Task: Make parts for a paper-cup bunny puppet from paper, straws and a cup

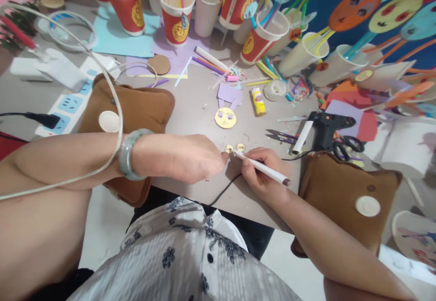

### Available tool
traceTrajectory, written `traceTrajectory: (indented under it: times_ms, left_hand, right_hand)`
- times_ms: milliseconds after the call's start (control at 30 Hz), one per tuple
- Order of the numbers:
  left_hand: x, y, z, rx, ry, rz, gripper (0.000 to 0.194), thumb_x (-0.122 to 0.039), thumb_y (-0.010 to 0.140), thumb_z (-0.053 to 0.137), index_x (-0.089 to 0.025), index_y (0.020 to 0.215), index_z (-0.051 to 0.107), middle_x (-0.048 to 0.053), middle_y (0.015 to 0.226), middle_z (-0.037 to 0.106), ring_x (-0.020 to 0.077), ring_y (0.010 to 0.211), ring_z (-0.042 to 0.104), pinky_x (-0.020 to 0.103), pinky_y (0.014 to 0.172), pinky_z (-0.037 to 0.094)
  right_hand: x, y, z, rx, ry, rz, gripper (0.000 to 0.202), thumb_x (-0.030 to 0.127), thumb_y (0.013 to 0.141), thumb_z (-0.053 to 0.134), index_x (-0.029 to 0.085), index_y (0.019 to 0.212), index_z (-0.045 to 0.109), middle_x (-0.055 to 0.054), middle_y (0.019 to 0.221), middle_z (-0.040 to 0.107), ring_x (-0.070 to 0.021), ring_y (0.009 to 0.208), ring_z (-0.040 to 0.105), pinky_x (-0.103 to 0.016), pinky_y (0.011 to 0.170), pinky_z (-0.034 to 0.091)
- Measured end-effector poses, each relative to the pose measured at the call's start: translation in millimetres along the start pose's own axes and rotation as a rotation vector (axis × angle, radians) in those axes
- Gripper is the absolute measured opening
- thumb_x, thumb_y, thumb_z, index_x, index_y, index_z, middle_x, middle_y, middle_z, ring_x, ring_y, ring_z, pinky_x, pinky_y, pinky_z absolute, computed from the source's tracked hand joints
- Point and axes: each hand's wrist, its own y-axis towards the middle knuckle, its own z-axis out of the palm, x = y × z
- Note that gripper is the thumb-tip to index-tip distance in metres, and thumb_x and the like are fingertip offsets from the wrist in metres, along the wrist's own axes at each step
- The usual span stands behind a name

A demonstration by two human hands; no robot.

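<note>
My right hand (262,173) is closed round a white marker pen (269,168) with a dark end. Its tip touches a small yellow paper disc (229,148) that bears some lettering. With curled fingers, my left hand (190,158) pins that disc at its edge; most of those fingers are hidden under the hand. Right beside it lies a second lettered yellow disc (240,147). Farther back is a yellow paper face (225,117) with drawn eyes and mouth, and purple paper pieces (230,94) adjoin its top.
Paper cups (175,12) with straws line the back. At right are a black glue gun (332,128), scissors (347,147) and a brown cushion (347,201); another brown cushion (143,103) lies under my left arm. A glue stick (258,102) stands mid-table. A pale cable (117,96) crosses my left forearm.
</note>
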Motion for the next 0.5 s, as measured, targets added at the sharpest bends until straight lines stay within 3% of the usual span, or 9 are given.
traceTrajectory:
  times_ms: [133, 333, 500]
  left_hand:
    - [0.5, -2.3, 2.6, -0.059, 0.027, 0.029, 0.041, -0.011, 0.093, 0.041, -0.008, 0.127, 0.065, 0.004, 0.071, 0.07, 0.0155, 0.057, 0.059, 0.028, 0.062, 0.041]
    - [-0.6, -3.0, 0.4, -0.045, 0.046, 0.021, 0.043, -0.011, 0.093, 0.042, -0.009, 0.131, 0.063, 0.003, 0.068, 0.069, 0.0153, 0.056, 0.058, 0.028, 0.062, 0.039]
    - [-2.0, -1.0, -4.8, 0.047, 0.043, -0.002, 0.047, -0.011, 0.093, 0.044, -0.008, 0.137, 0.059, 0.005, 0.075, 0.073, 0.0166, 0.06, 0.061, 0.029, 0.065, 0.042]
  right_hand:
    - [-1.3, -1.0, -0.8, 0.005, 0.01, -0.009, 0.013, 0.033, 0.092, 0.061, 0.023, 0.085, 0.058, -0.002, 0.072, 0.072, -0.016, 0.058, 0.069, -0.026, 0.051, 0.049]
    - [0.0, 1.0, 0.0, -0.032, -0.002, -0.035, 0.009, 0.028, 0.09, 0.063, 0.023, 0.086, 0.059, -0.001, 0.071, 0.071, -0.0152, 0.058, 0.068, -0.025, 0.052, 0.048]
    - [0.3, 1.3, -0.9, -0.056, -0.008, -0.041, 0.006, 0.027, 0.089, 0.063, 0.023, 0.086, 0.059, -0.001, 0.072, 0.072, -0.016, 0.058, 0.068, -0.025, 0.051, 0.048]
